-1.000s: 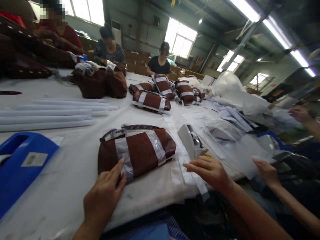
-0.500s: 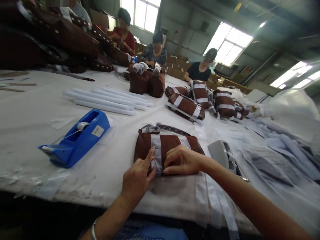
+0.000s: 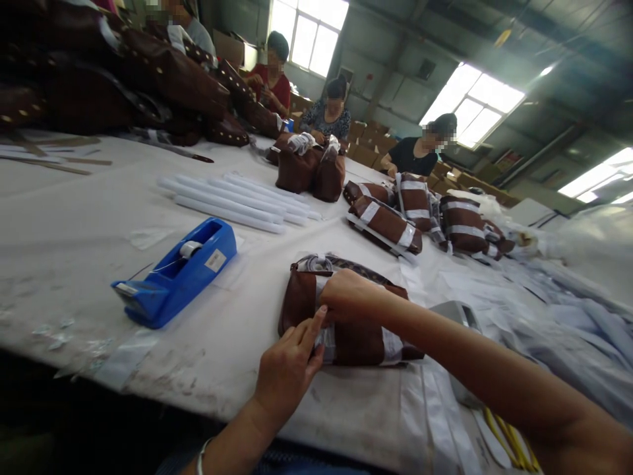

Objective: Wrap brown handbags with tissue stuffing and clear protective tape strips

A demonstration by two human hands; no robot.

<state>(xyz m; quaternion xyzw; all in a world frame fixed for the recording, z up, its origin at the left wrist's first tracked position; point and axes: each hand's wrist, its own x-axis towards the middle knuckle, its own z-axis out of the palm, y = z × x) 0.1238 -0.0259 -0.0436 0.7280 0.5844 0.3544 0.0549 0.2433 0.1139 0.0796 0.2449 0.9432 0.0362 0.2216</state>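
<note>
A dark brown handbag (image 3: pixel 356 343) lies on the table in front of me, wrapped with pale translucent strips (image 3: pixel 390 346) and with its handle along the far side. My left hand (image 3: pixel 291 363) rests at its near left edge, index finger stretched out onto the left strip (image 3: pixel 326 343), thumb apart. Over the upper part of that same strip, my right hand (image 3: pixel 353 295) is closed, fingers curled down. What it pinches, if anything, is hidden. Left of the bag stands a blue tape dispenser (image 3: pixel 178 277). A grey tape dispenser (image 3: pixel 457 313) is partly covered by my right forearm.
White rods (image 3: pixel 232 201) lie beyond the blue dispenser. Several strapped brown bags (image 3: pixel 388 224) and stuffed ones (image 3: pixel 297 165) sit farther back. Studded brown bags (image 3: pixel 163 79) are heaped at left. Plastic sheets (image 3: pixel 558 297) cover the right side. Co-workers (image 3: pixel 415 155) sit across the table.
My right hand has moved up and left from the bag's middle onto the left strip. My left index finger stays on that strip. The camera view has shifted slightly.
</note>
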